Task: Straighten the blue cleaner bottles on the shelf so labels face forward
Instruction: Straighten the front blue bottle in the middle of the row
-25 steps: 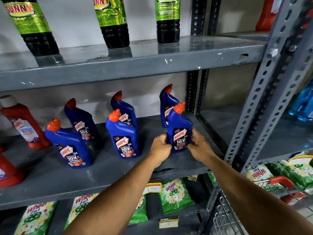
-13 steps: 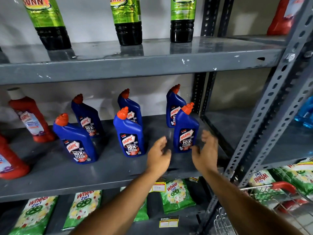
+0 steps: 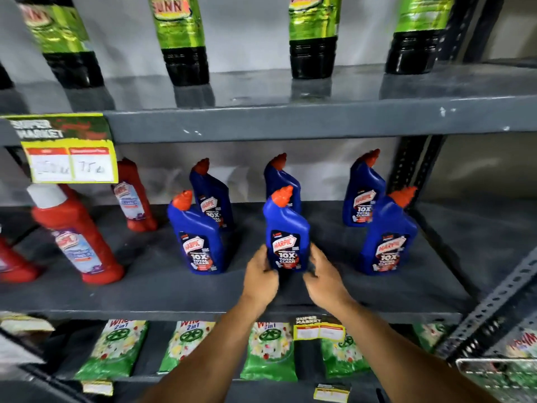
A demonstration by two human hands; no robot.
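I am looking at a grey metal shelf (image 3: pixel 145 292) in a shop rack, with a white wall behind it. Green-labelled dark bottles (image 3: pixel 180 39) stand on the board above, and green detergent packets (image 3: pixel 116 347) lie on the board below. A yellow price tag (image 3: pixel 69 158) hangs from the upper board's edge at the left.

Middle shelf, left to right:
1. Red cleaner bottles (image 3: pixel 75 237) stand at the left end, one of them with a white cap.
2. The left front blue bottle (image 3: pixel 197 239) stands upright, label facing me, with a second blue bottle (image 3: pixel 213 196) just behind it.
3. The centre front blue bottle (image 3: pixel 286 231) stands upright on the shelf, label facing forward. Another blue bottle (image 3: pixel 280 178) stands behind it, mostly hidden.
4. The right front blue bottle (image 3: pixel 389 237) leans slightly in this wide view, label forward, with one more blue bottle (image 3: pixel 363 193) behind it.

Grip state: my left hand (image 3: pixel 260 274) is cupped against the lower left side of the centre front blue bottle, fingers partly curled. My right hand (image 3: pixel 322 274) is cupped against its lower right side in the same way. Both hands touch the base area, and together they clasp the bottle between them. Motion blur hides the exact fingertip contact.
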